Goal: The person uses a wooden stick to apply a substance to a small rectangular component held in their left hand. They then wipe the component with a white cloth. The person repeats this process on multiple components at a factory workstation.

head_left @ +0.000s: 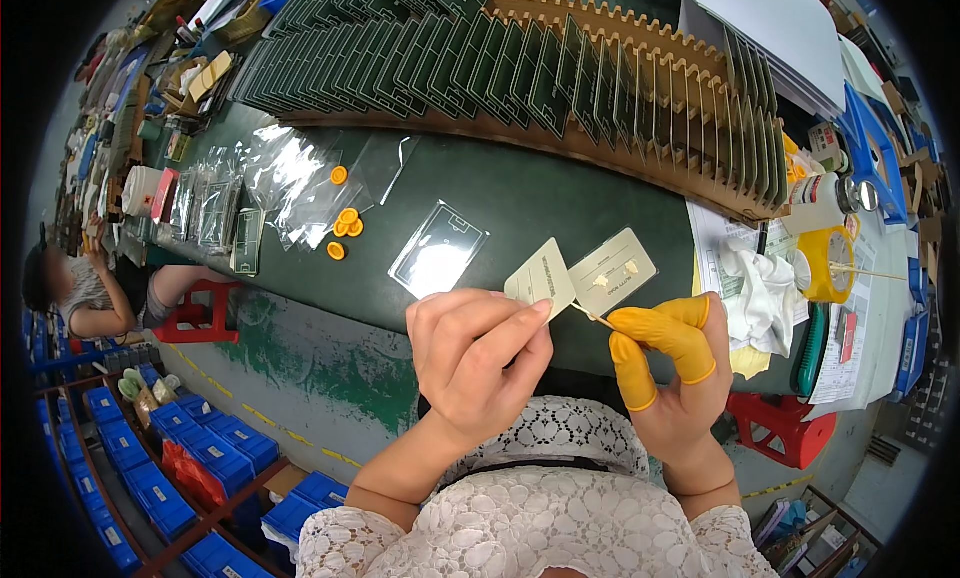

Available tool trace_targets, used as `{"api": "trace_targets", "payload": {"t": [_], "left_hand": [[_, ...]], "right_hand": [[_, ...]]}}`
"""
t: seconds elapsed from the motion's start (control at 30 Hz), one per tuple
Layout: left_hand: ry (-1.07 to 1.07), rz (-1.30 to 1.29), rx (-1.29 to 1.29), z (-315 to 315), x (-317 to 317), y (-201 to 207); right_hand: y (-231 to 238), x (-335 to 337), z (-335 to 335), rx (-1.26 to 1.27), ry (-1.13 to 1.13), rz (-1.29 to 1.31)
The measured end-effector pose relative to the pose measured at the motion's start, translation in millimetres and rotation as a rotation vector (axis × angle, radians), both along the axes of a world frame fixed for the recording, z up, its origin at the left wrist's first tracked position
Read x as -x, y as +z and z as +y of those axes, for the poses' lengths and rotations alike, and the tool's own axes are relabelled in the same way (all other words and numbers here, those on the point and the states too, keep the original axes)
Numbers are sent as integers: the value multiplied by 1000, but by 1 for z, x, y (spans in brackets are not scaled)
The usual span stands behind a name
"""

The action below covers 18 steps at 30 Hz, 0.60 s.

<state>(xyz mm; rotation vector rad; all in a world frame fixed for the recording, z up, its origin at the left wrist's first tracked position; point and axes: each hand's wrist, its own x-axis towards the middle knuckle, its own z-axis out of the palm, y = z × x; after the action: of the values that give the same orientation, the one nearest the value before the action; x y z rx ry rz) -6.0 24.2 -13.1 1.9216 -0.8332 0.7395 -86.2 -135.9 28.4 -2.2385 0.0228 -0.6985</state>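
Observation:
My left hand (478, 360) is closed on a small cream card (541, 281), pinching its lower right edge. My right hand (690, 378) wears yellow finger cots on its thumb and some fingers. Its fingertips pinch a thin pale stick-like piece (591, 316), whose far end meets the held card's lower corner; its exact kind is too small to tell. Just beyond, a second cream card (622, 259) lies on the dark green table (380, 278), with small gold-coloured pieces (615, 277) on it. A dark card in a clear sleeve (440, 249) lies to the left.
Long brown slotted racks (640, 163) of dark green cards span the back. Orange finger cots (348, 218) and clear bags (290, 183) lie left. Right stand a yellow tape roll (826, 264), white cloth (757, 298) and green-handled tool (809, 358). A person (95, 288) sits far left.

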Motion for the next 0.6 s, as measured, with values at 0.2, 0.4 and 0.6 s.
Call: {"api": "trace_targets", "payload": {"t": [0.2,0.4,0.6], "left_hand": [[-8,11,-1,0,1,0],[-8,21,-1,0,1,1],[-8,22,-4,1,1,0]], "right_hand": [[-1,-1,0,34,1,-18],[-1,-2,0,47,-9,-41],[-1,-2,0,42,-7,-56]]}}
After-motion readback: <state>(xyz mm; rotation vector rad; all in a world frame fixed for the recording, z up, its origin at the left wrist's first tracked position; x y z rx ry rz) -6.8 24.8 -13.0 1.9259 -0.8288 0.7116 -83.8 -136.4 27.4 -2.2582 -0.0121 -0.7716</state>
